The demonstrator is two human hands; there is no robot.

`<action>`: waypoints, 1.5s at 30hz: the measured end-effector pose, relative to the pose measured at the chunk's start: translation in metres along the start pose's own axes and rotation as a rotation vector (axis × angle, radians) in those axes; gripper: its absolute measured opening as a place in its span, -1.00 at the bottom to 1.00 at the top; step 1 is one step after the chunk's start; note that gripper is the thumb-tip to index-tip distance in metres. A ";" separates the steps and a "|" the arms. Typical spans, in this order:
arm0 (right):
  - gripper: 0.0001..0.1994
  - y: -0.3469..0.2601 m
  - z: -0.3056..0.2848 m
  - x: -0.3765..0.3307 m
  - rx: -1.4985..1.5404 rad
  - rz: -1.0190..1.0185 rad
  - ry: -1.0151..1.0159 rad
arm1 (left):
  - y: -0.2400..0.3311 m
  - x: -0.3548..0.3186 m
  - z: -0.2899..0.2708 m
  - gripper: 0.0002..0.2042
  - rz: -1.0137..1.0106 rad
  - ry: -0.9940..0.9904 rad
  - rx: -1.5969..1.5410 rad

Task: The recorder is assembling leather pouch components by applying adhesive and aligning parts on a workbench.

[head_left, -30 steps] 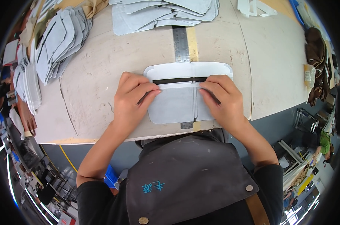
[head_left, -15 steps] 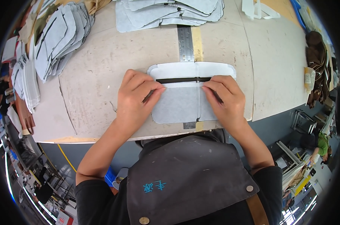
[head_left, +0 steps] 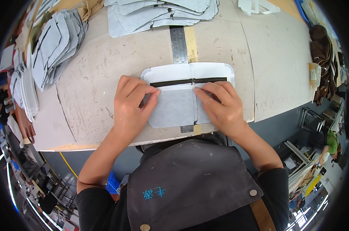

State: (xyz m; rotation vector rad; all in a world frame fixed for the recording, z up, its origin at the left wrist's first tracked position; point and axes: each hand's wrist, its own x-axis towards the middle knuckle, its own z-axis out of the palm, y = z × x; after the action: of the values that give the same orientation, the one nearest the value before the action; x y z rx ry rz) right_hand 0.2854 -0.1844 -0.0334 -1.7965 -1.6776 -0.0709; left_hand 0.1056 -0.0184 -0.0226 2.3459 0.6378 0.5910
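Note:
A pale grey panel (head_left: 172,109) with rounded corners lies flat before me on the worktable. A long dark strip (head_left: 170,82) crosses its upper part, and a narrow white strip (head_left: 176,88) runs along just below. My left hand (head_left: 133,107) pinches at the left end of the white strip, thumb and forefinger together. Closer to the middle, just right of the panel's vertical seam, my right hand (head_left: 225,109) is pinched at the same strip. Its fingers hide part of the strip and the panel's right side.
Under the panel runs a steel ruler (head_left: 178,46) beside yellow tape (head_left: 191,42). Stacked grey panels (head_left: 159,15) lie at the far side, with more panels (head_left: 59,48) at left. White strips (head_left: 257,5) lie far right, brown material (head_left: 320,57) at the right edge.
My right hand has shifted a little down off the dark strip, so its right end now shows. The left hand stays at the panel's left side. The whole view has shifted slightly.

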 end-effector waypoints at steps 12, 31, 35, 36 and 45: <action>-0.66 0.000 0.000 0.000 0.002 -0.045 0.011 | 0.015 0.018 0.033 -0.76 0.444 -0.093 0.090; -0.66 -0.002 -0.001 -0.007 -0.035 -0.039 -0.063 | 0.020 0.020 0.032 -0.76 0.479 -0.133 0.047; -0.64 0.001 -0.018 -0.012 -0.033 -0.011 -0.141 | 0.021 0.005 0.023 -0.68 0.530 -0.153 0.143; -0.62 0.006 -0.024 -0.015 -0.048 -0.017 -0.147 | 0.019 0.002 0.018 -0.67 0.521 -0.182 0.176; -0.56 0.023 -0.052 -0.025 -0.112 0.007 -0.223 | -0.002 -0.030 -0.011 -0.69 0.400 -0.145 0.308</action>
State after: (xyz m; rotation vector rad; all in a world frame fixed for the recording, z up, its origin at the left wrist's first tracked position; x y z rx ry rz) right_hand 0.3226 -0.2307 -0.0147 -1.9526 -1.8542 0.0406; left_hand 0.0752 -0.0295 -0.0232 2.8042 0.2001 0.5139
